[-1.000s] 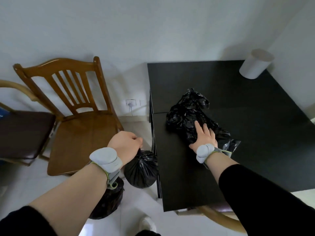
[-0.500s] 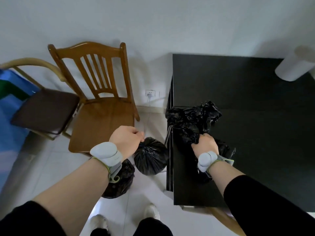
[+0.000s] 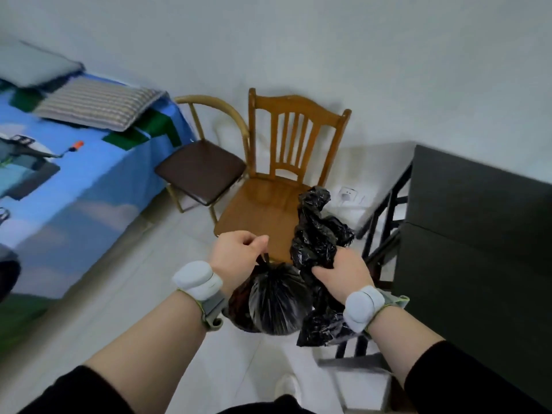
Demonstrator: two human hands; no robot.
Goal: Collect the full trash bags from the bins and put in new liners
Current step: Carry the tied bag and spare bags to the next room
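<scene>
Black plastic fills both fists; the left hand [image 3: 239, 252] pinches the knotted neck of a full trash bag [image 3: 276, 300] hanging above the floor, surely the firmest hold; the right hand [image 3: 343, 273] clutches crumpled liners [image 3: 316, 237], probably light, soft, slippery.

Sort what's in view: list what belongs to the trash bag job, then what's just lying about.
Job:
full bags, held by the left hand
crumpled bag, gripped by the right hand

Lying about:
wooden chair
padded chair
bed
pillow
black table
wall socket
</scene>
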